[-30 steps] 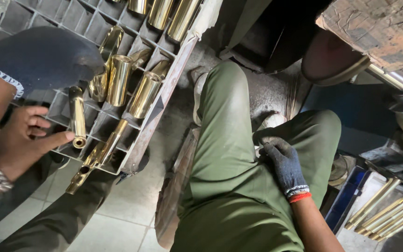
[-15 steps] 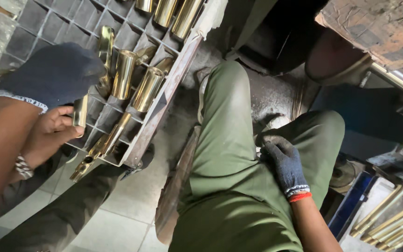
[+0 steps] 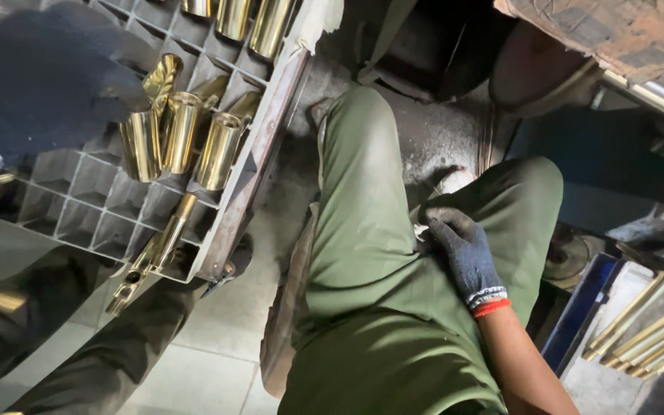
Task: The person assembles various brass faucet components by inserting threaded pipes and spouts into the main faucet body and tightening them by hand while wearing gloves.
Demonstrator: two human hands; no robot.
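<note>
Pale tiled floor (image 3: 217,338) below, grimy and dim. Dark, dusty machine base (image 3: 439,131) ahead, worn cardboard (image 3: 616,31) at upper right, blue bin edge (image 3: 578,315) at lower right.

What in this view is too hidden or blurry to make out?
- Left hand: a blurred dark glove close to the head camera; its grip is unreadable.
- Right hand: fingers curl over something small and pale on the knee, hiding it.
- Brass rods: cut off by the right edge.
- Tray: cells behind the glove hidden.
</note>
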